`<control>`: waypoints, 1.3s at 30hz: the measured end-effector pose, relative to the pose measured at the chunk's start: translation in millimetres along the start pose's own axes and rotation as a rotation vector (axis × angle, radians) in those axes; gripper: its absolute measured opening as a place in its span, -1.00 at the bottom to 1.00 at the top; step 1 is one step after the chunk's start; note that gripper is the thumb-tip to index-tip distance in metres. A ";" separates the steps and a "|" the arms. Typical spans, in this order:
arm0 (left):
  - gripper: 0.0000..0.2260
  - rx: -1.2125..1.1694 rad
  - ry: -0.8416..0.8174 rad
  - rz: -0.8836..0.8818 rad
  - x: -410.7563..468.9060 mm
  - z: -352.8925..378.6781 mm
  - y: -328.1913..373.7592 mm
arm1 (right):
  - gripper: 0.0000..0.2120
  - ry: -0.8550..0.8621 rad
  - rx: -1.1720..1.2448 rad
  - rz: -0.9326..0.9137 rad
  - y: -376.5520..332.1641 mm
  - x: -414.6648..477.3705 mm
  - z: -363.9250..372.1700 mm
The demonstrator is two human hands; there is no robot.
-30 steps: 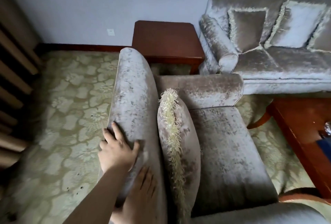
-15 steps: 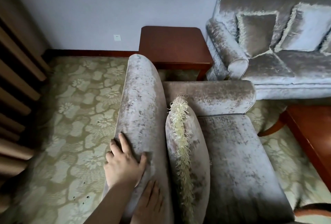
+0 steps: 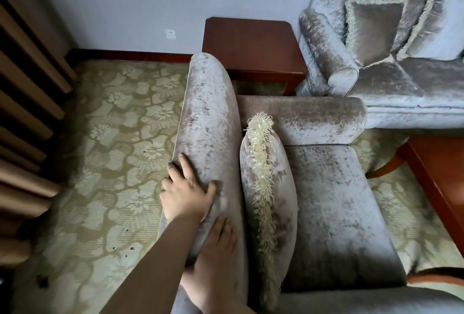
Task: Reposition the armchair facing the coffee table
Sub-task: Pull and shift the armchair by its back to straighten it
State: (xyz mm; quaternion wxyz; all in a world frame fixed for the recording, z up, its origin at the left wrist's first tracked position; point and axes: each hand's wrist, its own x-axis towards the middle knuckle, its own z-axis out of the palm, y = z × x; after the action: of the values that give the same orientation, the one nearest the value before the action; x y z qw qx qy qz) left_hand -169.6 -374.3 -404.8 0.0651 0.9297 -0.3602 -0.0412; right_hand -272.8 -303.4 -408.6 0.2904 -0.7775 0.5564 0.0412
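At centre of the head view, the crushed-velvet armchair [image 3: 324,203] is set beside the polished wood coffee table [image 3: 442,183]. Its rounded backrest is gripped by left hand [image 3: 187,197] and right hand [image 3: 216,253], fingers spread. A fringed cushion [image 3: 270,203] is held upright on the seat.

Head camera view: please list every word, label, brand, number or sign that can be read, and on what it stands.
None: no readable text appears anywhere in this view.
The wall socket shows only small dark slots, no lettering.
The armchair, sofa and side table carry no visible labels.
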 end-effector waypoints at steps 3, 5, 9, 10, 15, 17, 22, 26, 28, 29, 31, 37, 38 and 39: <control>-0.10 -0.017 0.001 0.012 1.3 1.0 -0.7 | 0.21 -0.013 0.002 -0.019 3.9 2.5 6.4; -0.10 -0.015 0.002 0.018 2.0 2.9 -2.1 | 0.24 0.042 0.010 -0.019 2.2 -2.9 10.0; -0.10 -0.030 -0.029 0.033 4.9 4.6 -0.7 | 0.27 0.081 0.011 -0.023 0.1 -6.3 0.9; -0.11 -0.030 -0.045 0.035 5.5 3.7 -0.2 | 0.26 0.068 0.019 -0.025 0.4 -7.0 -0.5; -0.18 -0.154 -0.131 0.207 4.5 -7.7 -9.7 | 0.22 0.015 0.208 0.060 -6.3 -15.1 -10.1; -0.26 -0.197 -0.168 0.382 7.6 -15.4 -24.5 | 0.08 0.011 0.204 0.095 -15.0 -17.9 -13.6; -0.36 -0.142 -0.300 0.769 20.1 -25.6 -103.8 | -0.51 0.270 0.316 0.327 -53.6 1.5 -18.5; -0.34 0.019 -0.250 0.963 57.8 -40.9 -152.8 | -0.34 0.297 0.175 0.374 -100.6 38.2 -27.9; -0.35 0.056 -0.180 1.005 84.6 -54.9 -155.7 | -0.33 0.322 0.139 0.367 -119.1 57.1 -36.2; -0.35 0.043 -0.159 1.004 96.6 -61.7 -153.4 | -0.32 0.331 0.126 0.361 -126.2 66.8 -40.6; -0.35 0.008 -0.131 1.006 119.3 -71.9 -143.9 | -0.32 0.350 0.104 0.355 -136.6 88.1 -48.7; -0.35 0.162 -0.070 1.179 189.9 -72.0 -103.1 | -0.31 0.369 0.101 0.346 -139.7 174.5 -73.5; -0.35 0.197 -0.066 1.220 205.6 -68.8 -94.7 | -0.30 0.364 0.109 0.352 -138.6 195.4 -80.1; -0.36 0.216 -0.046 1.268 223.2 -65.4 -85.9 | -0.30 0.350 0.115 0.357 -138.6 218.7 -86.3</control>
State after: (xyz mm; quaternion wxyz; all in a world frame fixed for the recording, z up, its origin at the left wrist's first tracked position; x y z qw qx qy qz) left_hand 60.1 -456.1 -359.8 -0.0249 0.5365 -0.8433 0.0219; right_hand -89.3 -500.9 -365.6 0.2217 -0.6444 0.7279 -0.0753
